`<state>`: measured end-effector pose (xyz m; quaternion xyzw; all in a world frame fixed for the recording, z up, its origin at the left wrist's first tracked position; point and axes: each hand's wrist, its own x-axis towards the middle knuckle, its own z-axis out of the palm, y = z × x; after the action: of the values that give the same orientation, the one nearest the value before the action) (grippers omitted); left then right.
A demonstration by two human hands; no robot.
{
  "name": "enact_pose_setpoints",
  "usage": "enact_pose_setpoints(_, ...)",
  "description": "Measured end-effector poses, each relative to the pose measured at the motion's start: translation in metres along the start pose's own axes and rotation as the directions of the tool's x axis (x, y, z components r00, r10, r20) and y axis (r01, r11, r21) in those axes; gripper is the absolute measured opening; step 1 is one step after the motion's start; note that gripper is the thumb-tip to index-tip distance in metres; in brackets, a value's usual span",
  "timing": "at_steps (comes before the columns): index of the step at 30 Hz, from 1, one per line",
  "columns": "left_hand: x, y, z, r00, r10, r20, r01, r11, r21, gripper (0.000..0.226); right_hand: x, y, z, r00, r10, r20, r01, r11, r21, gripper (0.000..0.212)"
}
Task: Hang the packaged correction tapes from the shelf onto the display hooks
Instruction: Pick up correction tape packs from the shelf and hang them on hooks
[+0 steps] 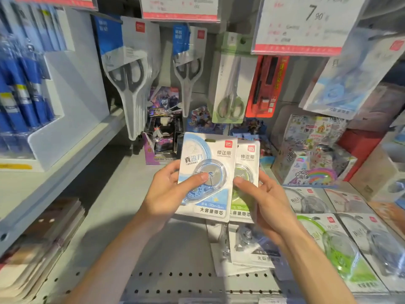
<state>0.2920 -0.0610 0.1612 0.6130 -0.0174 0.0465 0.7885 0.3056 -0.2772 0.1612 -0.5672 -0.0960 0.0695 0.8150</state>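
Note:
My left hand (169,189) grips a blue correction tape pack (215,159), thumb across its clear blister. Half hidden behind it is a green correction tape pack (248,160), which my right hand (266,200) holds by its right edge, thumb on the front. Both packs are upright above the grey shelf (122,205). Several more correction tape packs lie flat on the shelf: a grey one (252,251) under my hands and a green one (337,257) at the right. Another blue pack (348,84) hangs at the upper right. The hooks themselves are hidden behind price tags.
Packaged scissors (129,71) hang in rows at the back, with a red packaged cutter (265,88) beside them. Card boxes (162,137) and sticker boxes (311,154) stand at the shelf's rear. Blue pens (19,93) fill a rack at left. Price tags (304,25) hang overhead.

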Motion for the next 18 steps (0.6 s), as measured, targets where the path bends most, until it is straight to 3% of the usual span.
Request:
enact_pose_setpoints(8,-0.02,0.022,0.064,0.986,0.164,-0.008,-0.163,0.986,0.025,0.056,-0.033,-0.053,-0.079,0.981,-0.171,-0.09,0.162,0.982,-0.101,0.057)
enact_pose_setpoints(12,-0.026,0.022,0.118,0.961,0.277,-0.018,-0.273,0.955,0.113,0.058,-0.049,-0.084,-0.129,0.968,-0.237,-0.087,0.22,0.961,-0.17,0.046)
enact_pose_setpoints(18,-0.036,0.013,0.213,0.917,0.389,-0.087,-0.368,0.91,0.189,0.06,-0.073,-0.135,-0.211,0.962,-0.27,-0.028,0.257,0.939,-0.23,0.051)
